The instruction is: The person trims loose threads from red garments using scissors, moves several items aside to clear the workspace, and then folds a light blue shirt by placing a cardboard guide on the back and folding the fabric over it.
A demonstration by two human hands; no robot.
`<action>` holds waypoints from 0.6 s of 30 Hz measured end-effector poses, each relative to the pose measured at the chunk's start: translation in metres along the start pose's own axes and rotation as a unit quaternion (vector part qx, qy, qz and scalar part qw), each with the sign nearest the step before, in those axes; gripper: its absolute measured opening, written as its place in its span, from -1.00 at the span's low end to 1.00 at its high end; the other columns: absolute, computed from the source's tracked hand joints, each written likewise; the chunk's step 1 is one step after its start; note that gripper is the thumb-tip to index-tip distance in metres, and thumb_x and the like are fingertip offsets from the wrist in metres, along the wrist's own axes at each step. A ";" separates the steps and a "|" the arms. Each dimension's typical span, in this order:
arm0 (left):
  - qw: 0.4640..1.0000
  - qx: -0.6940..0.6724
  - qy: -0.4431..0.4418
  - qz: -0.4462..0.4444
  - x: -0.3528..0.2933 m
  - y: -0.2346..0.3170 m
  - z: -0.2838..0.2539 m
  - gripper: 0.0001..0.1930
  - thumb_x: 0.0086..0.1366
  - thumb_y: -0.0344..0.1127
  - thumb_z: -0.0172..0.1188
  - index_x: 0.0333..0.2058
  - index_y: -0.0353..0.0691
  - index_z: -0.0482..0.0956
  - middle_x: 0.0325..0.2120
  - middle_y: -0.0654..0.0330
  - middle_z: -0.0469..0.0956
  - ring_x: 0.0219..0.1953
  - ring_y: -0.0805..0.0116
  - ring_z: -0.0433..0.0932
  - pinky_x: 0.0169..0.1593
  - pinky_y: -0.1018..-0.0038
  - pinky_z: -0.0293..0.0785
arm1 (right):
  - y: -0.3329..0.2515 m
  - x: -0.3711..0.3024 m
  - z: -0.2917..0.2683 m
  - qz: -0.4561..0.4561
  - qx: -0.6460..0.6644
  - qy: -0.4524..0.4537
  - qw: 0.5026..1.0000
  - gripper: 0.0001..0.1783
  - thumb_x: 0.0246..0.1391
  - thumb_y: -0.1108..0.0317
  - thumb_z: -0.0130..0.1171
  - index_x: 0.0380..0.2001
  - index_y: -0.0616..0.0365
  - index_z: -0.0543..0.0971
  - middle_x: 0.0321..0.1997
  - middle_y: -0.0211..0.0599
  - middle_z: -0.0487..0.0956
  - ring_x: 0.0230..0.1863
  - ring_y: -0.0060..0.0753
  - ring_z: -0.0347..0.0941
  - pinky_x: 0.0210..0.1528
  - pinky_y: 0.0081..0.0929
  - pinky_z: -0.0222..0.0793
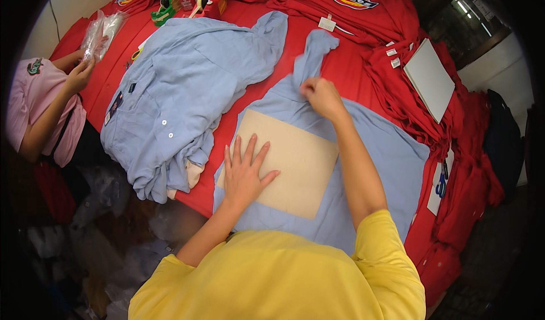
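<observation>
A light blue shirt (386, 144) lies spread on the red cloth in front of me. On top of it rests a flat beige board (301, 161), roughly square and turned at an angle. My left hand (246, 171) presses flat on the board's left part, fingers spread. At the far edge of the board, my right hand (322, 97) is closed on the shirt's fabric, close to a sleeve (313, 56) that stretches away from me. Slight motion blur covers its fingertips.
More light blue shirts (170, 93) lie heaped at left. Red garments (363, 30) cover the back and right, with a white board (430, 80) on them. Blue scissors (441, 185) lie at right. A green tape dispenser (164, 11) stands far left. A co-worker's hands (79, 73) hold clear plastic bags (103, 35).
</observation>
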State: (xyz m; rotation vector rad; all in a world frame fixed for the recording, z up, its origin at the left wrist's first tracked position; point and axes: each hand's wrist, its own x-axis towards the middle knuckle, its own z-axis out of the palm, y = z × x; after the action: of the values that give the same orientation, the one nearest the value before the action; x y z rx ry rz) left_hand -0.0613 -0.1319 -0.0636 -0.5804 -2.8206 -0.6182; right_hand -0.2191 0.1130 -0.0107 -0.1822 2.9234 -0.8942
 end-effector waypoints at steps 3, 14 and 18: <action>0.987 -0.129 0.077 -0.065 -0.010 -0.003 0.005 -0.36 0.12 0.03 0.21 0.15 -0.14 0.41 0.28 0.05 0.18 0.35 -0.16 -0.01 0.35 -0.11 -0.13 | -0.086 -0.086 -0.062 -0.182 0.142 -0.272 0.934 -0.67 0.12 0.20 0.18 -0.15 0.19 0.63 -0.22 -0.13 0.65 -0.13 -0.19 0.57 -0.04 -0.38 0.41; 0.994 0.016 0.103 0.008 -0.001 -0.014 0.029 -0.41 0.22 -0.44 -0.09 0.28 -0.13 0.19 0.30 0.13 0.16 0.38 0.10 0.05 0.37 -0.02 -0.08 | -0.064 -0.179 0.109 -0.193 -0.106 0.023 0.975 -0.43 0.25 0.04 -0.08 0.22 0.14 0.34 0.34 -0.01 0.25 0.41 -0.05 0.04 0.40 0.14 -0.21; 0.992 0.039 0.044 0.108 -0.009 -0.017 0.015 -0.45 0.16 -0.49 -0.05 0.17 0.01 0.42 0.19 0.26 0.34 0.36 0.10 0.11 0.36 -0.02 -0.06 | -0.065 -0.209 -0.001 0.007 0.241 -0.328 0.913 -0.53 0.12 0.17 0.07 0.09 0.10 0.48 0.08 -0.15 0.53 0.20 -0.21 0.36 0.32 -0.18 0.09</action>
State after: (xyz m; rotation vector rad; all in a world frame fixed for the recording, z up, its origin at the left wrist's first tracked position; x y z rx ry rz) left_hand -0.0616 -0.1429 -0.0862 -0.8096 -2.6394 -0.4772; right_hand -0.0059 0.0884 0.0353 -0.3449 2.0265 -1.2249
